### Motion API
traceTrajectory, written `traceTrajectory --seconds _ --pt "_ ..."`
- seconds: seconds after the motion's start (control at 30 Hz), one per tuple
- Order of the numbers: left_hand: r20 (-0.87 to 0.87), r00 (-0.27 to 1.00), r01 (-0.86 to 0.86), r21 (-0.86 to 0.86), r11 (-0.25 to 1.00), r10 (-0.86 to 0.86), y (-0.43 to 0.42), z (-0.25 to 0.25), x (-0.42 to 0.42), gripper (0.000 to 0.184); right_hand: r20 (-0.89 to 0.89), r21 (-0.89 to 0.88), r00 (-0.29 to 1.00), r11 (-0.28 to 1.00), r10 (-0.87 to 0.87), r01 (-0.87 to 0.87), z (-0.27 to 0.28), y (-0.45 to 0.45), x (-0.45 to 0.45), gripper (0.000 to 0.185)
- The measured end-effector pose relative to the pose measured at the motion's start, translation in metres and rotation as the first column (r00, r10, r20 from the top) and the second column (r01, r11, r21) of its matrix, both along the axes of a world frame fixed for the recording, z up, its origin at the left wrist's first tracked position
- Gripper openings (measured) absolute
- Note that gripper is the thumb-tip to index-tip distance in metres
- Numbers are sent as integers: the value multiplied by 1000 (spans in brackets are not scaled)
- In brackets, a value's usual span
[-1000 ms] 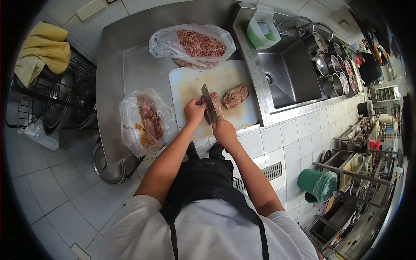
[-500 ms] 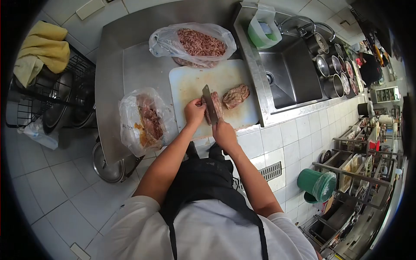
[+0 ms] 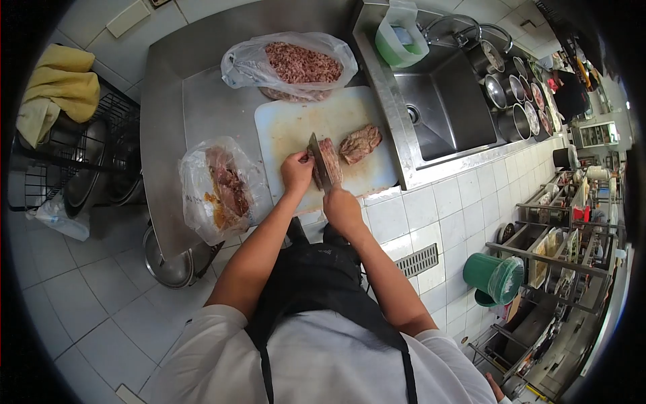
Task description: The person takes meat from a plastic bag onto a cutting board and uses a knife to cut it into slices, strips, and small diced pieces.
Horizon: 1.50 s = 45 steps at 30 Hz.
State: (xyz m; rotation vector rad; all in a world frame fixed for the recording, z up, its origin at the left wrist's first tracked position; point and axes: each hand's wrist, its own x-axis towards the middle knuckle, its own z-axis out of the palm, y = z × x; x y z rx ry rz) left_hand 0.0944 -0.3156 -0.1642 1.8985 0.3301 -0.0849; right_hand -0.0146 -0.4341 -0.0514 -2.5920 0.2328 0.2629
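My right hand is closed round the handle of a cleaver, whose blade lies over a piece of meat on the white cutting board. At the left side of that meat is my left hand, its fingers bent against the piece. A second chunk of meat rests to the right on the board. Beyond the board, an open plastic bag holds chopped meat. Another clear bag with larger meat pieces sits at the left on the steel counter.
Right of the board is a steel sink with a green container at its corner and several metal pots beyond. A wire rack with yellow cloths stands left. A green bucket is at the lower right.
The view has shifted slightly, so the counter things appear a little further left. The cleaver and both hands keep nearly the same place over the meat.
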Motion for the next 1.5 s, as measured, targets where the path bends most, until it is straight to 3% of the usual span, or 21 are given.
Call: traceTrajectory --seconds 0.17,0.4,0.63,0.87,1.03,1.13,1.27,1.3,1.5 --pt "-1 1000 -3 15 1000 4 1 -2 -1 29 28 67 999 997 21 -23 -16 1 23 26" --pt "35 999 -19 -44 999 21 1 -7 -3 28 -47 10 999 1000 -9 9 10 2 -17 22" --pt "9 1000 -13 -77 997 14 3 -1 -3 27 39 35 999 999 0 -1 -23 9 7 23" --pt "25 1000 -15 -19 1000 15 2 -6 -3 27 -22 6 1000 1000 -18 19 -5 9 -28 21" --pt "52 999 6 59 998 -9 4 9 -4 28 5 54 999 997 -52 51 -33 19 -9 24" --pt "40 999 5 -45 999 -3 4 0 -3 28 18 57 998 997 -61 59 -38 18 -6 23" --pt "-25 1000 7 -28 1000 -7 8 -12 3 29 40 28 999 999 -36 35 -35 16 -14 21" --pt "51 999 7 -12 1000 -7 8 -13 3 30 45 28 998 999 -35 34 -33 16 -18 21" --pt "83 994 74 25 997 -76 7 -6 -1 29 103 62 992 996 -74 68 -49 21 2 23"
